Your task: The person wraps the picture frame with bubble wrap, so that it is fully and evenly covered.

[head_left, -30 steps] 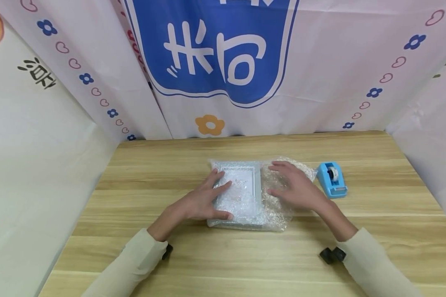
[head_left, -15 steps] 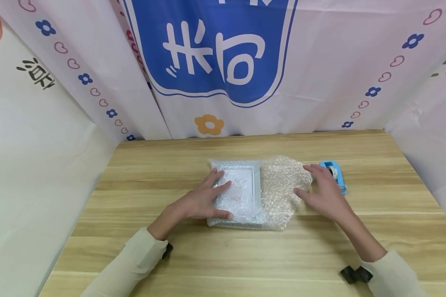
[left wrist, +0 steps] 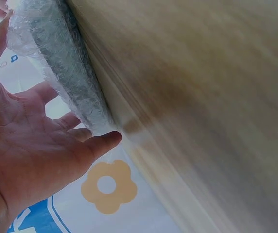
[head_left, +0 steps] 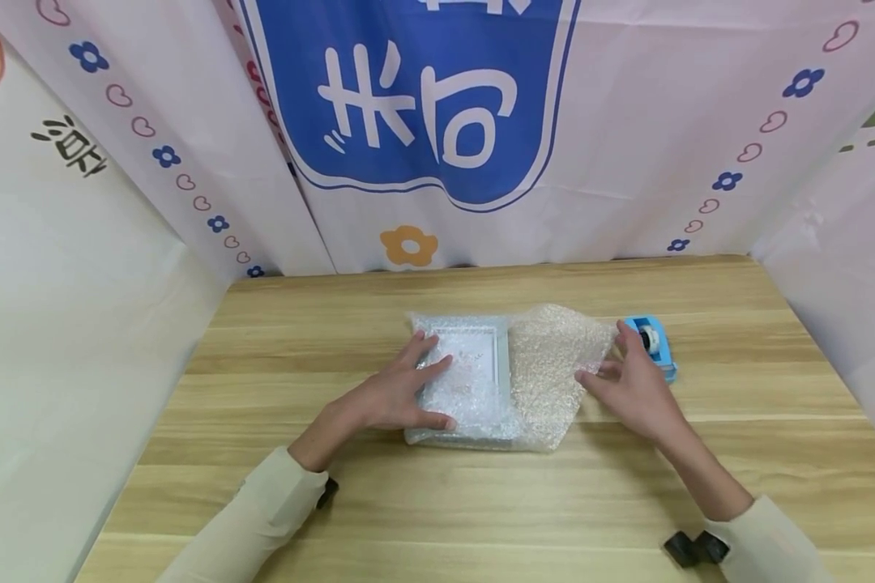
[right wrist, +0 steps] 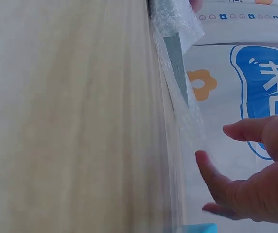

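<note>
A picture frame with a pale border [head_left: 505, 364] lies flat on the table, covered with bubble wrap [head_left: 554, 372] that spreads loose to its right. My left hand [head_left: 397, 397] rests on the frame's left part, fingers spread; in the left wrist view the hand [left wrist: 37, 141] lies along the wrapped edge [left wrist: 63, 58]. My right hand [head_left: 638, 389] is at the wrap's right edge, thumb and fingers apart. The right wrist view has that hand [right wrist: 260, 179] with a fingertip at the wrap's end [right wrist: 192, 124], and no pinch is visible.
A blue tape dispenser [head_left: 663, 356] stands just behind and right of my right hand, partly hidden by it. The wooden table [head_left: 437, 510] meets a printed cloth backdrop [head_left: 627, 162] at its far edge. White cloth walls [head_left: 80, 324] rise at both sides.
My right hand has moved right from over the wrap to its right edge, uncovering the loose flap, and its fingers now reach that edge. The left hand stays on the frame.
</note>
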### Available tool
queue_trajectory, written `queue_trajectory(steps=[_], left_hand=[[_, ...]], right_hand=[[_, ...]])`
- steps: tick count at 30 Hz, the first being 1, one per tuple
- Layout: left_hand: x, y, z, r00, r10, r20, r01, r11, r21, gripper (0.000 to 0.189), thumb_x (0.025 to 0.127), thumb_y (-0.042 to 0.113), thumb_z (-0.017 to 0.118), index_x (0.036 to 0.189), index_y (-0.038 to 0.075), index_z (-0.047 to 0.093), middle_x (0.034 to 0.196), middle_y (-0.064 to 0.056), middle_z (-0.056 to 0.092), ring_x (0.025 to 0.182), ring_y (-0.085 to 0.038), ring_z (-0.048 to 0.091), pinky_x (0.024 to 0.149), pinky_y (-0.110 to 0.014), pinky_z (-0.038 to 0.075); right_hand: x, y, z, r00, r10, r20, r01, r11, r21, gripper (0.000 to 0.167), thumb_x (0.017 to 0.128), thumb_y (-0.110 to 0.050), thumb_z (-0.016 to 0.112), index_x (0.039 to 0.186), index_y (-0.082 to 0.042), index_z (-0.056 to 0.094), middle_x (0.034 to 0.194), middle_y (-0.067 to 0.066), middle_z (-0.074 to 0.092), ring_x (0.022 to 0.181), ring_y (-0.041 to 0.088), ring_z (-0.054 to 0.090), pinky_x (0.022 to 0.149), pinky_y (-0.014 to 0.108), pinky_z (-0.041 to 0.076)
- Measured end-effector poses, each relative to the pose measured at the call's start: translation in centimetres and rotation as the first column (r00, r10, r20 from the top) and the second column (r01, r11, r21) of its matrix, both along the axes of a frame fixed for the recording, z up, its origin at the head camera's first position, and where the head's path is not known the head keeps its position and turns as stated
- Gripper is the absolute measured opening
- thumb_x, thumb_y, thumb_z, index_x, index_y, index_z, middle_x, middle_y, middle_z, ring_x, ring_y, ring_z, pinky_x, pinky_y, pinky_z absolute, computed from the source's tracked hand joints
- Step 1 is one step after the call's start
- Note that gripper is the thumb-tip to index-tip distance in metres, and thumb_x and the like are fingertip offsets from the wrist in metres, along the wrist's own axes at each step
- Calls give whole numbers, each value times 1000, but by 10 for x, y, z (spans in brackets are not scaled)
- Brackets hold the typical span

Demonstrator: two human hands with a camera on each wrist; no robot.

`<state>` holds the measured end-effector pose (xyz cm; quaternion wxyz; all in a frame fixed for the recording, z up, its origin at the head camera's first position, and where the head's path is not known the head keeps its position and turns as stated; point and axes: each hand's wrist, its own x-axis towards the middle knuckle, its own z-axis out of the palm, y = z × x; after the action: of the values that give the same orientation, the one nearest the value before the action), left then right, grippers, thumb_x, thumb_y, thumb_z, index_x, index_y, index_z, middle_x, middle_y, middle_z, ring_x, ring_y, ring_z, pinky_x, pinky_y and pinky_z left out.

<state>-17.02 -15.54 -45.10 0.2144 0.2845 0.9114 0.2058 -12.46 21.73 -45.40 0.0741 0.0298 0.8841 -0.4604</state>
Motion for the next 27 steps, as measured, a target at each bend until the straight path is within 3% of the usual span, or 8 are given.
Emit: queue_trajectory(steps=[2,6,9,13,18,23,27], left_hand=[[0,0,0,1000,1,1,-1,1000,3,105,89,60,82,169,13,33,183,-12,2,169,-35,-12,131,-63,29],[1,-1,0,1000,3,6,-3,1000,5,105,90,60,82,169,13,32,183,-12,2,169,-34,-13,130,-63,30],[1,-1,0,1000,4,10,-4,1000,7,105,90,60,82,169,14,32,183,-12,2,169,-35,-13,130,-63,30],[1,-1,-1,1000,7,13,-7,1000,8,105,90,60,82,169,14,32,183,-12,2,169,-35,-12,130,-62,31],[1,-2,-1,1000,11,11,-11,1000,9,104,90,60,82,169,14,32,183,-11,2,169,-34,-12,130,-61,32],[0,-2,-2,1000,11,6,-11,1000,8,104,90,59,82,169,14,32,183,-11,2,169,-34,-12,131,-61,30],[0,-2,-3,1000,9,3,-9,1000,10,104,90,59,82,169,14,33,183,-11,3,169,-34,-11,131,-60,29]], right_hand=[[-3,-1,0,1000,-23,5,23,999,-43,112,101,-29,76,172,-4,-6,169,35,32,138,46,61,103,47,61],[-10,-5,1,998,-62,-11,60,989,-138,105,101,-20,75,172,-5,0,154,31,56,119,35,74,86,34,67],[-14,-11,4,996,-89,-20,83,979,-189,102,101,-18,75,173,-8,3,146,28,64,109,28,78,79,35,68],[-20,-21,13,994,-110,-23,102,969,-226,102,100,-19,77,174,-13,6,149,25,64,115,26,77,78,31,67],[-25,-39,22,996,-81,-41,66,955,-288,91,101,-19,77,172,-13,21,141,20,71,108,13,78,77,26,66],[-29,-62,25,997,-40,-68,15,945,-327,71,101,-16,76,164,-13,44,135,19,74,108,18,78,77,25,66],[-33,-84,25,996,-16,-88,-17,933,-359,60,100,-10,76,156,-12,55,131,20,76,105,24,78,76,26,66]])
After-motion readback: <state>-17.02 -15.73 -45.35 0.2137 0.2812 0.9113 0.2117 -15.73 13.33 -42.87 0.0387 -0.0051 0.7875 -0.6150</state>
